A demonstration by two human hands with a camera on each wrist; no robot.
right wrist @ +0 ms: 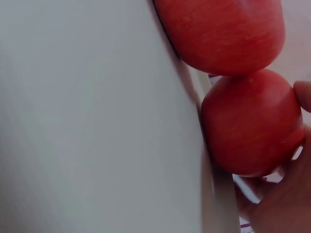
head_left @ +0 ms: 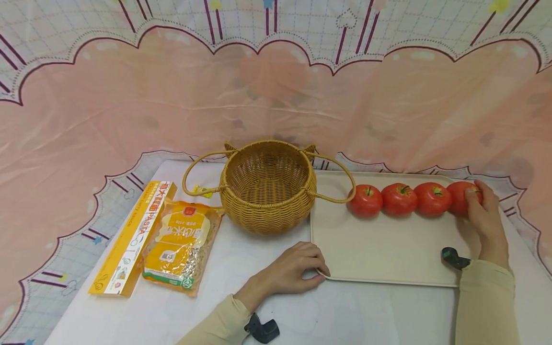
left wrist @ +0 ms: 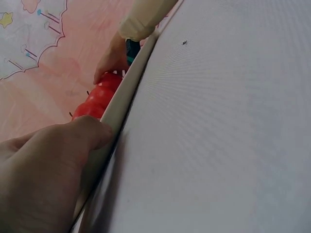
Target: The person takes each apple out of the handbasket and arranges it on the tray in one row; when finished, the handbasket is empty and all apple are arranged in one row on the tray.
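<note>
Several red apples [head_left: 399, 200] stand in a row, touching, along the far side of a cream tray [head_left: 388, 249]. My right hand [head_left: 487, 220] grips the rightmost apple [head_left: 458, 197], thumb on the near side and fingers behind. In the right wrist view that apple [right wrist: 252, 124] sits against its neighbour [right wrist: 223, 34], with my fingers around its outer side. At the tray's near left corner, my left hand [head_left: 295, 268] holds the rim between thumb and bent fingers. The left wrist view shows the left thumb [left wrist: 95, 130] against the tray's edge; the fingertips are hidden there.
A wicker basket [head_left: 267, 220] with two loop handles stands left of the tray, its right handle reaching over the tray. Farther left lie a bag of grain [head_left: 181, 249] and a yellow pasta box [head_left: 129, 239]. A small yellow packet [head_left: 204, 191] lies behind the basket's left handle.
</note>
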